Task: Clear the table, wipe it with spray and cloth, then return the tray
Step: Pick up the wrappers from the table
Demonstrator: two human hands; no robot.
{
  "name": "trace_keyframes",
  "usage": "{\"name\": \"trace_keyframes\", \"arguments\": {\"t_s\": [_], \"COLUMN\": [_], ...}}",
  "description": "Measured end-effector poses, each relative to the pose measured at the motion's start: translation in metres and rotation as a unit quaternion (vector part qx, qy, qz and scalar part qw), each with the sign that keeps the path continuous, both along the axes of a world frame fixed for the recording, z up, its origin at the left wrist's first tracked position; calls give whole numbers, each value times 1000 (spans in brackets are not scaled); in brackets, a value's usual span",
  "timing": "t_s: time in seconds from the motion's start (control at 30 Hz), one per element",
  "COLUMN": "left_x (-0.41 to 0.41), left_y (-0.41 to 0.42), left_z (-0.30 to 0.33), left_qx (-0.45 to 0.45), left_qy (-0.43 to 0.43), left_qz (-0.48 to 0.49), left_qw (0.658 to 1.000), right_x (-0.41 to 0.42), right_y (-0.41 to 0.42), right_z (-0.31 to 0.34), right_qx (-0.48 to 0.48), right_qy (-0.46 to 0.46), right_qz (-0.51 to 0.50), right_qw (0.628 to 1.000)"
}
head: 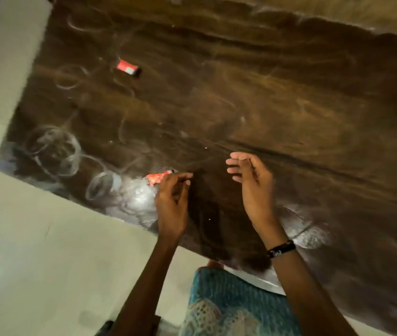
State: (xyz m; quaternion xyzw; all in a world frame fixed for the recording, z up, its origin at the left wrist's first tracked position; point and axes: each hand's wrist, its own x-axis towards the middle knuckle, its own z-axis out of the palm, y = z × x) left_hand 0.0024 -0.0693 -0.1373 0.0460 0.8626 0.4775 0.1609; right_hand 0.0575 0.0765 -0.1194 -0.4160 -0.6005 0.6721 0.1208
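Table (241, 93) clutter remains: we see a small red wrapper (158, 177) by our left hand (172, 204), probably light and crinkly; pinch its edge. Both hands, the right hand (251, 180) too, hang relaxed, holding nothing.

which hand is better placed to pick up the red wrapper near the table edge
Left. The left hand has its fingertips right beside the red wrapper, while the right hand hovers open farther along the table, away from it.
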Motion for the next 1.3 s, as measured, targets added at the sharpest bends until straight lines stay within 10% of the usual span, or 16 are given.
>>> {"name": "trace_keyframes", "arguments": {"t_s": [0.57,0.87,1.17,1.3], "left_x": [-67,-99,-155,-161], "left_y": [-66,-60,-58,-59], "left_z": [-36,-16,-11,-17], "left_qx": [-236,15,105,119], "left_qy": [111,-2,-40,-39], "left_qz": [-128,6,123,132], "left_qw": [957,1000,986,983], "right_x": [-126,-248,-343,-316], "right_y": [-41,-48,-52,-54], "right_z": [-16,-38,-65,-77], "right_qx": [87,286,515,524], "right_qy": [-30,20,-77,-40], "right_qz": [167,232,381,325], "right_qw": [982,930,764,786]}}
